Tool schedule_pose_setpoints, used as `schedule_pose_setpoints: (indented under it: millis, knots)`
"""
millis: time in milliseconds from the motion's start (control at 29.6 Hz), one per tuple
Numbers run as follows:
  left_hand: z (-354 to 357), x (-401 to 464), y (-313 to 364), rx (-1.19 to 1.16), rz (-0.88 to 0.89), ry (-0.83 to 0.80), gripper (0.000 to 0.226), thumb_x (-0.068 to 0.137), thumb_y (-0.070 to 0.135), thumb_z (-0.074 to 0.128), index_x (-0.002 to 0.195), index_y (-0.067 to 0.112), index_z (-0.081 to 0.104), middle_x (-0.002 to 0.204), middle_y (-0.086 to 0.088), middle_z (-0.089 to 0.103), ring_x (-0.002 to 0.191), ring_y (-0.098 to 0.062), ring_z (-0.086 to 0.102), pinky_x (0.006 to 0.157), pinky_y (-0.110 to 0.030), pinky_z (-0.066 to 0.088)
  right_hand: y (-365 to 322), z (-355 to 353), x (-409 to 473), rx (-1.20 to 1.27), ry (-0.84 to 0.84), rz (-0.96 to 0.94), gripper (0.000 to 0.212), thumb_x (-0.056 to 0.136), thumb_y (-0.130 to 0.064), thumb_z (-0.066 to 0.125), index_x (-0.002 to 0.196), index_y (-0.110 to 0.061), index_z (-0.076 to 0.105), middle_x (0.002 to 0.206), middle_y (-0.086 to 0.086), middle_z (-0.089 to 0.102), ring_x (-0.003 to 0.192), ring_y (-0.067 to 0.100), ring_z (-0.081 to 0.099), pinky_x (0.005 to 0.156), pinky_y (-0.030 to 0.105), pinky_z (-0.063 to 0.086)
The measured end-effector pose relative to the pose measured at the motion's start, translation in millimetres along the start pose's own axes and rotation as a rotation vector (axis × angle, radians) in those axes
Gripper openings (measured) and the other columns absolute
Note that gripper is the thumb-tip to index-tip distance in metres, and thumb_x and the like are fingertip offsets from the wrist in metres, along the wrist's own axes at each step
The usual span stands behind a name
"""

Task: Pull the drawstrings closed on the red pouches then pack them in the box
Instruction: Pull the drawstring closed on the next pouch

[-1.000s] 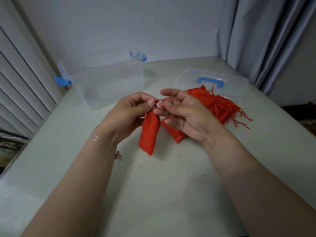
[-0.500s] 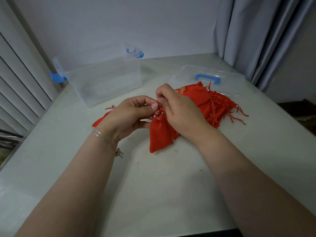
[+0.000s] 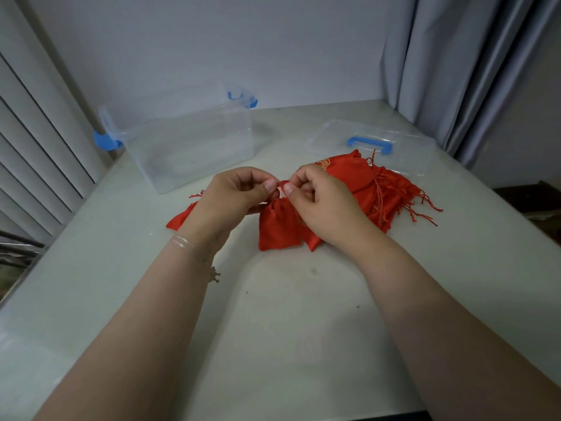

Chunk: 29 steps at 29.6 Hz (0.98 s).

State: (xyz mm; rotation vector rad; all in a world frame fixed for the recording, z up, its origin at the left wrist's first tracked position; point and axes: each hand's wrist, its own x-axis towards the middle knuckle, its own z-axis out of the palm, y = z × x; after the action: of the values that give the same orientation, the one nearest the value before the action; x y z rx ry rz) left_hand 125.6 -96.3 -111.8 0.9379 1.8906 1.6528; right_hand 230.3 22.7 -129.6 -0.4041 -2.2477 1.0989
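Here, both hands work at the gathered mouth of a small red fabric pouch [image 3: 277, 227] that lies at the centre of the pale table [image 3: 291, 329]. The left hand [image 3: 233, 197] pinches the top of the pouch between thumb and forefinger, and the right hand [image 3: 321, 202] pinches it from the other side, thumbs almost touching. A heap of red pouches with loose strings [image 3: 382, 192] lies at 2 o'clock, another red pouch [image 3: 179, 220] at 9 o'clock. The clear plastic box with blue latches [image 3: 188, 141] stands open at 11 o'clock; its clear lid with blue handle [image 3: 370, 144] lies at 1 o'clock.
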Motion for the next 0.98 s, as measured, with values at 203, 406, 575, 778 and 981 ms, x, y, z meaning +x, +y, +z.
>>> schedule_pose_setpoints:
  millis: [203,406,575,778,981]
  knots:
    - [-5,-2,5,-0.115,-0.093,0.004,0.008,0.081,0.001,0.067,0.086,0.006,0.071,0.077,-0.006,0.072,0.073,-0.014,0.068,0.077,-0.022,0.057,-7,-9,-4,-0.041,-0.141,0.025,0.009,0.091,-0.025,0.059,0.083,-0.023,0.057,0.069,-0.009,0.059,0.059,0.001,0.051,0.061,0.022,0.042]
    - [-6,-4,11,-0.071,-0.059,-0.023,0.01,0.079,-0.003,0.068,0.082,0.007,0.068,0.08,-0.01,0.07,0.071,-0.013,0.068,0.074,-0.02,0.056,-9,-19,-4,-0.008,-0.191,0.004,0.008,0.089,-0.02,0.062,0.083,-0.016,0.064,0.078,-0.007,0.06,0.066,-0.001,0.053,0.065,0.017,0.043]
    - [-5,-8,14,-0.044,0.069,-0.112,0.014,0.082,-0.007,0.064,0.086,0.006,0.064,0.074,-0.004,0.064,0.068,-0.014,0.065,0.071,-0.023,0.055,-7,-25,0,0.096,-0.139,0.057,0.012,0.094,-0.021,0.055,0.096,-0.022,0.066,0.079,-0.021,0.06,0.065,-0.005,0.052,0.065,0.007,0.037]
    - [-1,-8,11,0.152,0.141,-0.047,0.019,0.083,0.002,0.069,0.087,0.02,0.071,0.08,0.002,0.067,0.067,-0.009,0.065,0.069,-0.017,0.052,-4,-19,-2,0.08,-0.224,0.089,0.012,0.093,-0.021,0.058,0.087,-0.021,0.068,0.081,-0.009,0.066,0.071,-0.004,0.055,0.07,0.018,0.043]
    - [4,-7,3,0.436,0.143,0.044,0.016,0.085,0.012,0.068,0.093,0.025,0.075,0.085,0.007,0.073,0.078,-0.003,0.068,0.077,-0.017,0.053,0,-10,-4,-0.301,-0.049,-0.077,0.01,0.09,-0.033,0.058,0.084,-0.027,0.065,0.083,-0.011,0.061,0.08,0.006,0.053,0.071,0.032,0.044]
